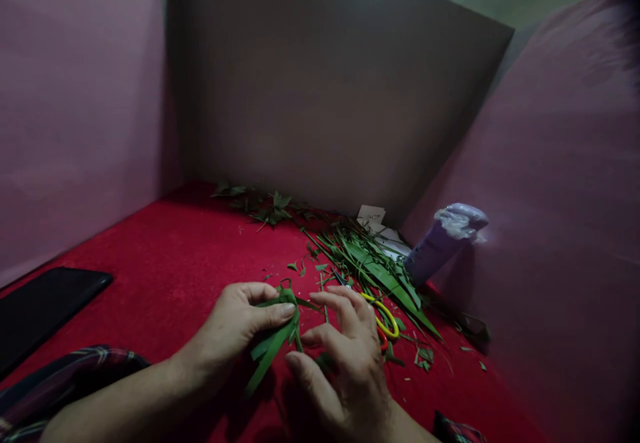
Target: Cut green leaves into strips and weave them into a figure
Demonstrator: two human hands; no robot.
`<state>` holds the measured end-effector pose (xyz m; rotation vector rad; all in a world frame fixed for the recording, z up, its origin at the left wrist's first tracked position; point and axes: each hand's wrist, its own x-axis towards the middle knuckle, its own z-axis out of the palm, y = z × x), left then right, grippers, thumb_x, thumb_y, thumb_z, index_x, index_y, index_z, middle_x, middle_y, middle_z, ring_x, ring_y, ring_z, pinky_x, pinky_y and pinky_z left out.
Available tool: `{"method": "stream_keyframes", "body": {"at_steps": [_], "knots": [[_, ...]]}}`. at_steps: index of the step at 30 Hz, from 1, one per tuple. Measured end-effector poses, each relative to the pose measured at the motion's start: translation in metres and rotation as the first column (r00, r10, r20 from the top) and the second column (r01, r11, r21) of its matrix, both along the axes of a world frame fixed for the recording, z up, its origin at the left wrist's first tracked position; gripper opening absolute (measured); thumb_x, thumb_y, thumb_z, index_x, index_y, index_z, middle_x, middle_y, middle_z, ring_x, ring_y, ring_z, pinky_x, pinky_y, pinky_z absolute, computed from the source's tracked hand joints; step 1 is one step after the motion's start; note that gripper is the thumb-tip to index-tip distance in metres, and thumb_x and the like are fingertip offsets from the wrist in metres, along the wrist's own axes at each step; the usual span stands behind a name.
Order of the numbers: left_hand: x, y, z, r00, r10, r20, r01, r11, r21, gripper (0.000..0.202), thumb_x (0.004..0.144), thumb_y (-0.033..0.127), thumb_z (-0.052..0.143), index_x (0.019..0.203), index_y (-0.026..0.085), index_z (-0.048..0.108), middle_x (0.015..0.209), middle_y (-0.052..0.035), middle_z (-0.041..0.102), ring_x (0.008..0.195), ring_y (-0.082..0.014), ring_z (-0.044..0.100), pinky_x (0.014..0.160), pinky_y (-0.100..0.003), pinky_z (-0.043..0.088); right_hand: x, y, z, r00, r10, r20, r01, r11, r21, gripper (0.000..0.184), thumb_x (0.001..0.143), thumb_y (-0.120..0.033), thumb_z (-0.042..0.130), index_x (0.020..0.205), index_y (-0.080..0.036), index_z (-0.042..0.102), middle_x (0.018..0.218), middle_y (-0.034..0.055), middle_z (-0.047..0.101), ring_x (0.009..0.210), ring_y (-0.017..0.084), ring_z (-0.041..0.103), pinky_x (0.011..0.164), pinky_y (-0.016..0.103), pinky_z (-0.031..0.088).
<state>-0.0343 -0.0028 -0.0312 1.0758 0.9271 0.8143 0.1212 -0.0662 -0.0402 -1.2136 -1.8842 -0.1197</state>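
Observation:
My left hand (239, 326) pinches a folded bundle of green leaf strips (276, 336) between thumb and fingers, just above the red cloth. Close to its right, my right hand (345, 356) hovers with its fingers spread and slightly curled, the fingertips touching the same strips. Right behind my right hand lie yellow-handled scissors (385, 316), partly hidden by my fingers.
A heap of long green leaves (375, 266) lies on the red table (165, 263) at the right, with more scraps (265, 206) at the back. A purple wrapped cone (443, 239) leans against the right wall. A black flat object (40, 306) rests at left. White paper (373, 216) sits at the back.

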Motion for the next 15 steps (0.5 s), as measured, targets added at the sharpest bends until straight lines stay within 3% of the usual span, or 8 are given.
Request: {"method": "stream_keyframes", "body": {"at_steps": [5,15], "knots": [[0.001,-0.0016,0.0006,0.999,0.012,0.043,-0.012,1.0,-0.01,0.028,0.057,0.032,0.074,0.058,0.014,0.052,0.045,0.0077,0.048,0.04,-0.0049,0.037,0.041,-0.018,0.027,0.0002,-0.0004,-0.0051,1.0,-0.012,0.022,0.012,1.0,-0.029,0.011,0.072,-0.01,0.056,0.07,-0.021,0.061,0.107,0.0067,0.057,0.11,0.028,0.041,0.09,0.048,0.032],[0.0003,-0.001,0.0024,1.0,0.014,0.011,-0.014,1.0,0.001,0.027,0.057,0.03,0.074,0.057,0.014,0.052,0.042,0.0083,0.046,0.038,-0.0039,0.035,0.038,-0.017,0.025,0.002,0.0014,-0.0046,0.999,0.034,-0.02,-0.036,0.998,-0.053,0.013,0.074,-0.009,0.051,0.07,-0.02,0.057,0.103,0.0066,0.057,0.103,0.026,0.046,0.087,0.046,0.034]]}}
